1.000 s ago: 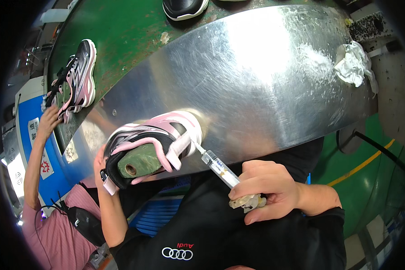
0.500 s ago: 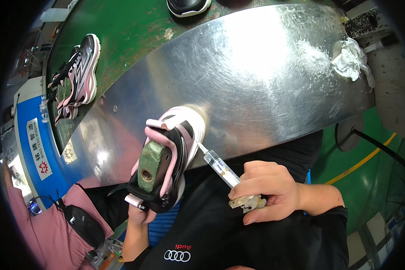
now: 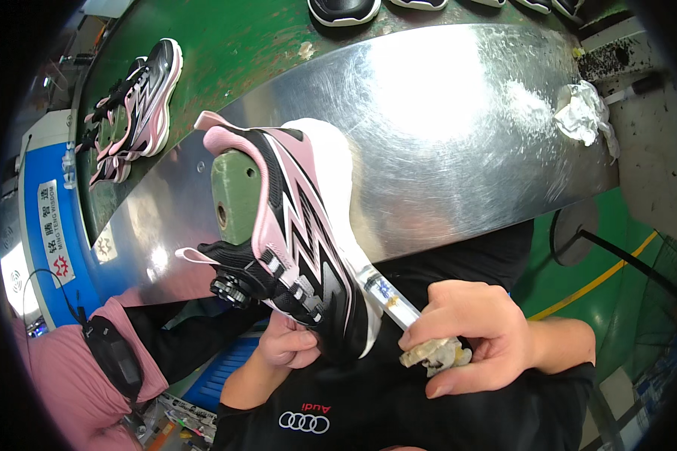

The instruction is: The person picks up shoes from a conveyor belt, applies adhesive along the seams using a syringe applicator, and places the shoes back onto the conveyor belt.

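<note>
A black and pink sneaker point(image 3: 314, 225) with a white sole and a dial on its tongue is tilted over the metal sheet's near edge. A green shoe last point(image 3: 235, 197) fills its opening. My left hand point(image 3: 287, 342) grips the shoe from beneath, near the toe, with part of its fingers hidden behind it. In my right hand point(image 3: 480, 338) is a clear syringe point(image 3: 391, 296), its end caked with yellowish, crusty residue. The syringe's front end lies against the sole's edge; the tip itself cannot be made out.
A shiny metal sheet point(image 3: 421, 203) covers part of the green table point(image 3: 226, 45). More sneakers point(image 3: 152, 98) stand at the far left, and several dark shoes point(image 3: 344, 10) line the far edge. Crumpled white paper point(image 3: 581, 113) lies at right. A person in a pink sleeve point(image 3: 60, 353) is at left.
The shoe has been raised and turned, so its side with the zigzag stripes and the dial now shows. My right hand and the syringe have shifted slightly right and down.
</note>
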The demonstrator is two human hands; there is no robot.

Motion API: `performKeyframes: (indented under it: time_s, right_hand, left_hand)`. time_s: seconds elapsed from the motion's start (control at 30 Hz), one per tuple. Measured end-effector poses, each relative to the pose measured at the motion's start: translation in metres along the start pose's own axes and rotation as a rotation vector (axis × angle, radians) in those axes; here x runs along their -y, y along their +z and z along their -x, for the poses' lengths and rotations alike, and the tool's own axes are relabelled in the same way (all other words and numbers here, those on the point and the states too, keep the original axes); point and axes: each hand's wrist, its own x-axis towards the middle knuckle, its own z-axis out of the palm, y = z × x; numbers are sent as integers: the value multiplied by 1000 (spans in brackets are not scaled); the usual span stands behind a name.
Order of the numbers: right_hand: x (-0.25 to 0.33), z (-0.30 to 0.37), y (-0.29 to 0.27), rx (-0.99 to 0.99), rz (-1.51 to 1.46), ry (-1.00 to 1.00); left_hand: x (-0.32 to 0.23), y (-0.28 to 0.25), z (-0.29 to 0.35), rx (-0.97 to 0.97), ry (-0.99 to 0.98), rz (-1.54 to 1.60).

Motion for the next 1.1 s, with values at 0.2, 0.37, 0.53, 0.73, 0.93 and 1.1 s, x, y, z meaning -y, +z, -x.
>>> performKeyframes:
  time_s: [0.2,0.37,0.53,0.73,0.93,1.1]
  right_hand:
    - [34,16,-3,-2,-39,64]
    - [56,33,-7,36,20,107]
    - [75,49,-9,55,189,61]
    - [92,58,-10,-4,326,34]
    - [85,61,-7,-64,551,-82]
    - [80,52,-3,-74,706,-129]
  left_hand:
    - [3,0,-22,175,-211,196]
    - [6,11,-41,335,-366,252]
    - [6,31,-61,348,-436,137]
    - [17,45,-86,435,-413,187]
    - [21,60,-100,463,-358,248]
    - [19,67,-109,465,-330,260]
